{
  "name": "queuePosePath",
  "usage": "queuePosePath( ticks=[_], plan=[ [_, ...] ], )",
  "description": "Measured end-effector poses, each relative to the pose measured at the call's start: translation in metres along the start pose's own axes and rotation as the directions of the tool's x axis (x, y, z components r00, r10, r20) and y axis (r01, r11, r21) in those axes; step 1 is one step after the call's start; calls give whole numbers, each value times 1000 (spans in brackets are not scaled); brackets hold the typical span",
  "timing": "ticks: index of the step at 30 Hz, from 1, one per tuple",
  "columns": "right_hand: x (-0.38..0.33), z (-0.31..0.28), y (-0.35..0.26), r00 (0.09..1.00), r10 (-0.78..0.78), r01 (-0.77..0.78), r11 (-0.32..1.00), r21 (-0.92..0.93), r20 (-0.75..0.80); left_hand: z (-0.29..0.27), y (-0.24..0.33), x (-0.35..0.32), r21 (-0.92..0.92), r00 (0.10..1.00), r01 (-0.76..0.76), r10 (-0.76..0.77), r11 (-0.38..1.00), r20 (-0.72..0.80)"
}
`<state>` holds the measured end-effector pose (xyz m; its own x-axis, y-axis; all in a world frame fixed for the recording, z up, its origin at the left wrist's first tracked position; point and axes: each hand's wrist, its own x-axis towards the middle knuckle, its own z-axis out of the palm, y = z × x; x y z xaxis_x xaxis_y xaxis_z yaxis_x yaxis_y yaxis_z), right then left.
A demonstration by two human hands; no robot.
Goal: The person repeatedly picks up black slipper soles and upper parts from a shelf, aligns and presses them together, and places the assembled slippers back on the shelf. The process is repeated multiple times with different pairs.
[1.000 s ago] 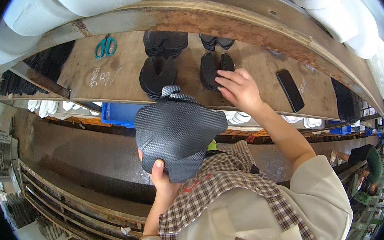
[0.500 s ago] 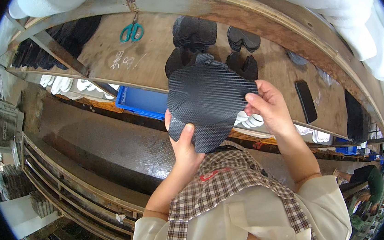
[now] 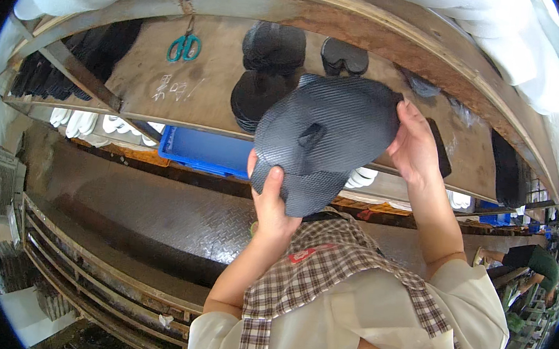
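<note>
A black, ribbed sheet piece (image 3: pixel 334 129) with a notched lower edge is stretched between my hands above the front of the workbench. A small fold or pucker shows near its middle. My left hand (image 3: pixel 273 197) pinches the lower left part, thumb on top and the other fingers mostly hidden beneath. At the upper right corner, my right hand (image 3: pixel 417 139) grips the edge between thumb and fingers. Behind the piece lie stacks of similar black cut pieces, one stack (image 3: pixel 275 45) at the back, another (image 3: pixel 253 98) partly covered, and a smaller stack (image 3: pixel 345 56) beside them.
Teal-handled scissors (image 3: pixel 184 48) lie on the wooden bench (image 3: pixel 136 93). A dark phone (image 3: pixel 440 146) is partly behind my right hand. Below the bench edge sits a blue tray (image 3: pixel 208 151), with white pieces (image 3: pixel 79 123) nearby. Another person (image 3: pixel 540 267) bends at the far right.
The black piece has been turned and spread wider, its upper right corner rising. My right hand has moved right and slightly up, while my left hand stays at the lower left part.
</note>
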<state>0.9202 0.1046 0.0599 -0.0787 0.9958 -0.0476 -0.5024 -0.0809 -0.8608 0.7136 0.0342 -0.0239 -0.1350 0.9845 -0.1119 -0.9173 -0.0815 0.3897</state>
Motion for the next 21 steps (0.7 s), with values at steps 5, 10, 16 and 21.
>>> queuePosePath(
  ticks=[5, 10, 16, 21],
  plan=[
    [78, -63, -34, 945, -172, 179, 984, -1, -279, -9, 7, -11, 154, 990, -19, 40, 988, -135],
    [187, -107, -42, 933, -266, 330, 901, 281, -242, -20, 9, -26, 214, 985, -55, 88, 975, -150],
    [262, -97, -1, 905, -307, 353, 928, 118, -292, -23, 2, -39, 275, 962, -138, 195, 952, -192],
    [278, -90, 19, 898, -332, 321, 943, -84, -289, -20, -2, -45, 209, 952, -127, 178, 970, -249]
  ],
)
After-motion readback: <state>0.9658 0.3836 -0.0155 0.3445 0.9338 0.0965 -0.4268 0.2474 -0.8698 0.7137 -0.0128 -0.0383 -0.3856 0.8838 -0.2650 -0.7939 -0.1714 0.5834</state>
